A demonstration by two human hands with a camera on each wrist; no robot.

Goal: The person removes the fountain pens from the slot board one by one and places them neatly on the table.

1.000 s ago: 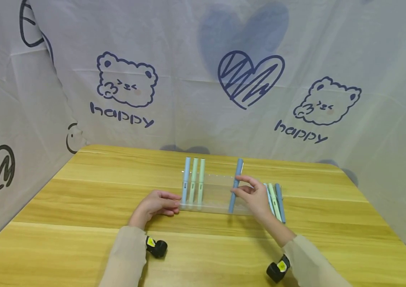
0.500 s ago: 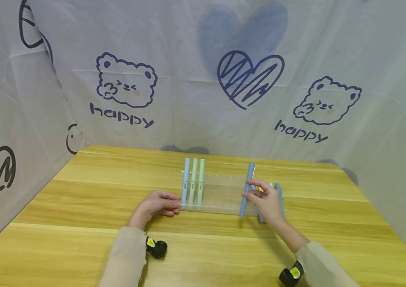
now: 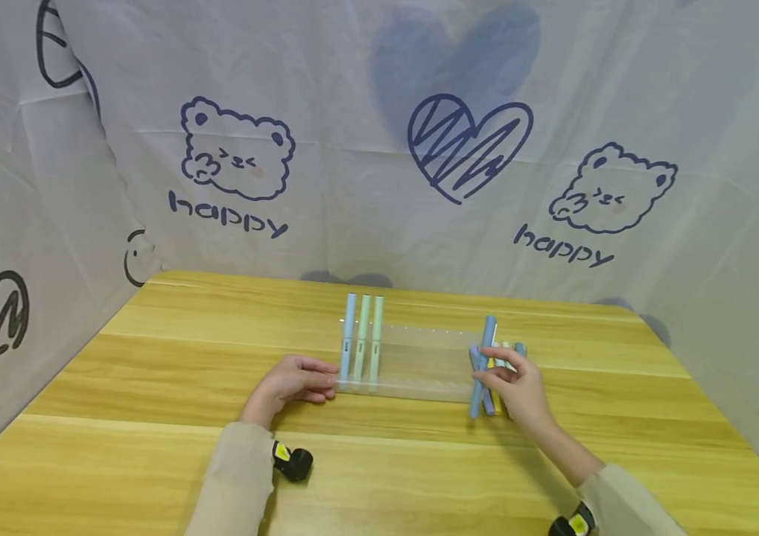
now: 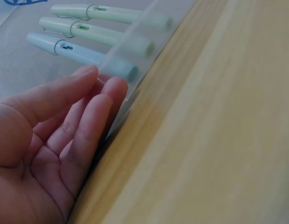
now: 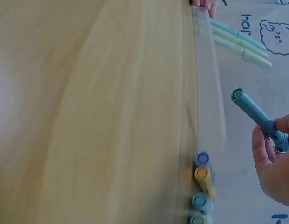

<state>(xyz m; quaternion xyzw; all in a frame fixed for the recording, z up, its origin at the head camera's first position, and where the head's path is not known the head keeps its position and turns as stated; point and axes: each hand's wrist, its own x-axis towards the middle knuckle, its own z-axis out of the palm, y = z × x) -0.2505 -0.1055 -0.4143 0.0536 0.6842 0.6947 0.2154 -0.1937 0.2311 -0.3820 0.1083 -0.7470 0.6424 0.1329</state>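
A clear plastic pen rack [image 3: 426,361] stands on the table. At its left end sit a light blue pen [image 3: 348,335] and two light green pens [image 4: 84,31], upright and leaning back. My left hand [image 3: 295,378] holds the rack's left corner between thumb and fingers, just beside the light blue pen. Between thumb and fingertips my right hand [image 3: 518,383] pinches a darker blue pen [image 5: 254,112], tilted, past the rack's right end. Behind and below that hand lie a purple pen [image 3: 488,404], a yellow pen [image 5: 203,176] and other pens, partly hidden.
The wooden table [image 3: 392,469] reaches toward me in front of the rack. A white cloth [image 3: 352,186] with bear and heart drawings hangs behind and at both sides. Loose pens, among them a blue one [image 3: 521,348], lie close to the rack's right end.
My right hand has moved right and slightly toward me with the blue pen, from in front of the rack to over the loose pens. The left hand has stayed put.
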